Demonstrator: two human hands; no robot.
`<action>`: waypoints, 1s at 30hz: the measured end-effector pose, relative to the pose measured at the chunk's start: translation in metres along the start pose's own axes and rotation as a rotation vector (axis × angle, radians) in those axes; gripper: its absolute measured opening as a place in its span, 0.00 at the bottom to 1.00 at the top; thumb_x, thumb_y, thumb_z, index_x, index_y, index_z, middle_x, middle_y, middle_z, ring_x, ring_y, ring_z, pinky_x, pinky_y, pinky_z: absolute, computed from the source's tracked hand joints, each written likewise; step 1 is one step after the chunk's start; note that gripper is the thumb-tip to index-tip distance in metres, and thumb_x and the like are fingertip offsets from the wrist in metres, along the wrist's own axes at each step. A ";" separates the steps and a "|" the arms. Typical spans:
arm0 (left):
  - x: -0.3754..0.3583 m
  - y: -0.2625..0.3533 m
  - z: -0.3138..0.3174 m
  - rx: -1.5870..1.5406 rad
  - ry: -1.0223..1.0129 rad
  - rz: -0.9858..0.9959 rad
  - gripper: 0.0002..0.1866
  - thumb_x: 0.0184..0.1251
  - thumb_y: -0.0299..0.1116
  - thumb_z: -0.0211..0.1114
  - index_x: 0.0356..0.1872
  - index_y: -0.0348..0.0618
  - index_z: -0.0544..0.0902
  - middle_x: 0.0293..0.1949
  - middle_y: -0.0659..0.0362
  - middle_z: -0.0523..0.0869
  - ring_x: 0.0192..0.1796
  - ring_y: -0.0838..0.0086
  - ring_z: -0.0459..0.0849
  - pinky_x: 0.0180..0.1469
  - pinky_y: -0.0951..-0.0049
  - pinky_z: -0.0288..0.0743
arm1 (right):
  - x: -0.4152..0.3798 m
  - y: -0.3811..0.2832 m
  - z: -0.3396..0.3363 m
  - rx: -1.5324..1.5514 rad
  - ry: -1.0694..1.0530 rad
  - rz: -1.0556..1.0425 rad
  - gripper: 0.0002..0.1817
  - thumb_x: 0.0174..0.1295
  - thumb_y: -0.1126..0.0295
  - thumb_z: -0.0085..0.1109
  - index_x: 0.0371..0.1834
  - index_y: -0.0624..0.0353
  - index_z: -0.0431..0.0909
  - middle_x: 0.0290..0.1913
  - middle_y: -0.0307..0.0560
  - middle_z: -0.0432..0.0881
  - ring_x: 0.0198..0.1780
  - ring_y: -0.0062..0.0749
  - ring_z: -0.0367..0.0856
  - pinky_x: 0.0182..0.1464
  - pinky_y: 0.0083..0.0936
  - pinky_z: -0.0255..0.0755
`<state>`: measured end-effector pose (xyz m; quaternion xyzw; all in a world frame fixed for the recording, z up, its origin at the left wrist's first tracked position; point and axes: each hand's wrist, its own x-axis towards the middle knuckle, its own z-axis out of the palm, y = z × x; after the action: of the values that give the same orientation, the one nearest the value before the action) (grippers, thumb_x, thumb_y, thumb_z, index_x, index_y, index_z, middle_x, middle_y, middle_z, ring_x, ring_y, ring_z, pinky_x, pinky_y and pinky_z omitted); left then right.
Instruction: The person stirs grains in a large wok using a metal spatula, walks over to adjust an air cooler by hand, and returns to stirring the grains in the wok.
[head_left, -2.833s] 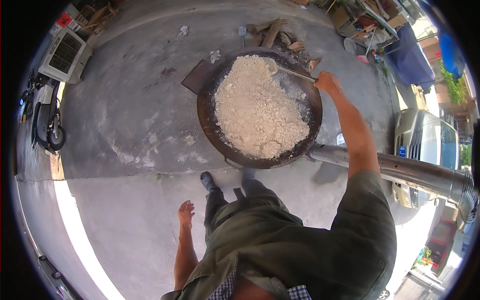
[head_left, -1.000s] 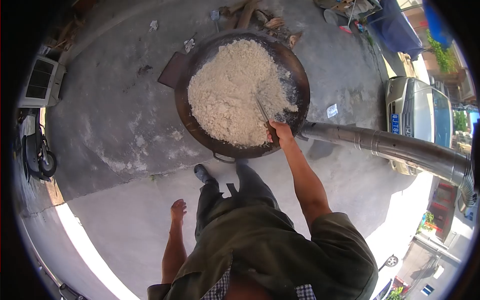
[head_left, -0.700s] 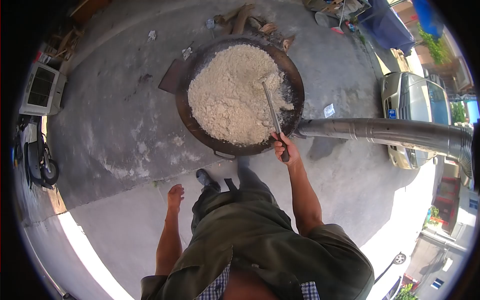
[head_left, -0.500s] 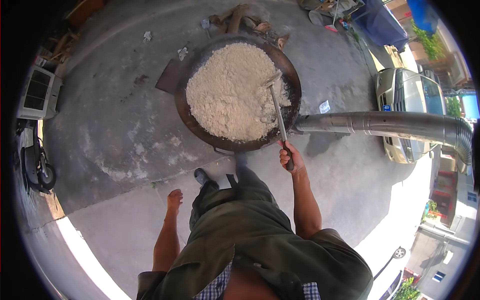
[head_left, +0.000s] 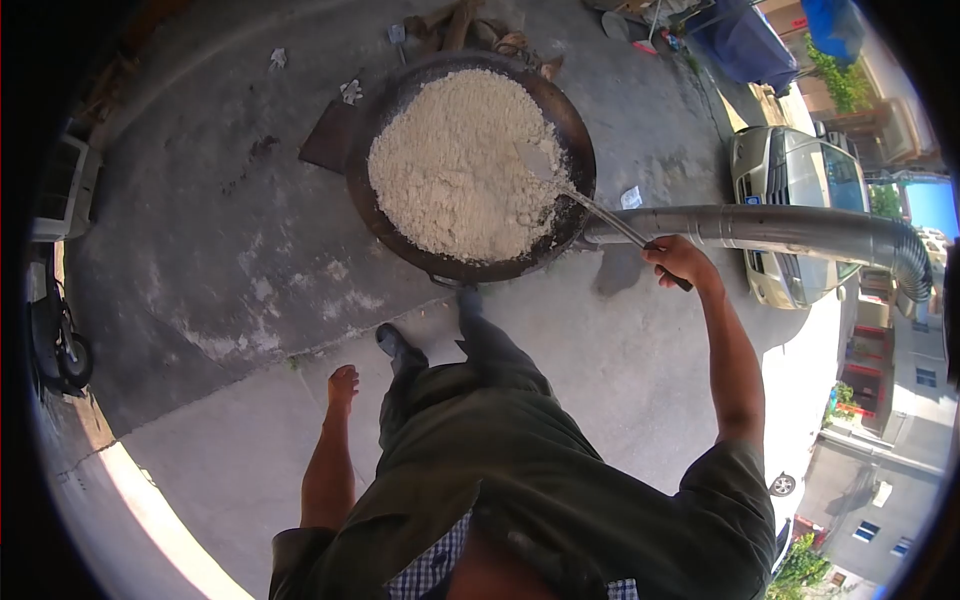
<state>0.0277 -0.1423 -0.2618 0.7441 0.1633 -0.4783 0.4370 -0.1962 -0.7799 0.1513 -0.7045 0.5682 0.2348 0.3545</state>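
Note:
My right hand (head_left: pixel 681 261) is closed around the dark grip of a long-handled metal spatula (head_left: pixel 611 216). Its shaft slants up and left over the rim of a large round wok (head_left: pixel 462 268). The flat blade lies in a heap of pale, crumbly, flour-like stuff (head_left: pixel 455 165) near the wok's right side, partly covered by it. My left hand (head_left: pixel 343 385) hangs low beside my left leg, away from the wok, its fingers loosely bent and apart with nothing visible in them.
A thick metal pipe (head_left: pixel 760 226) runs right from the wok. A flat dark plate (head_left: pixel 328 138) juts out on the wok's left. Firewood (head_left: pixel 460 25) lies behind it. A parked car (head_left: pixel 785 185) stands at right, a scooter (head_left: pixel 65 345) at far left.
My right hand has swung right and up with the spatula, so its shaft now slants more. The blade has shifted slightly within the heap. My left hand stays low at my side.

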 end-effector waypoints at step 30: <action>-0.097 -0.011 0.040 -0.141 0.210 -0.069 0.22 0.74 0.46 0.61 0.62 0.46 0.81 0.51 0.55 0.87 0.52 0.66 0.85 0.51 0.58 0.80 | 0.193 -0.036 0.204 1.109 -0.405 -0.113 0.15 0.69 0.62 0.66 0.50 0.61 0.79 0.26 0.41 0.78 0.20 0.24 0.74 0.20 0.23 0.67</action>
<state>-0.0500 -0.1511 -0.1912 0.7517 0.2667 -0.3996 0.4519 -0.0995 -0.7428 -0.1123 -0.3843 0.4886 0.0131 0.7832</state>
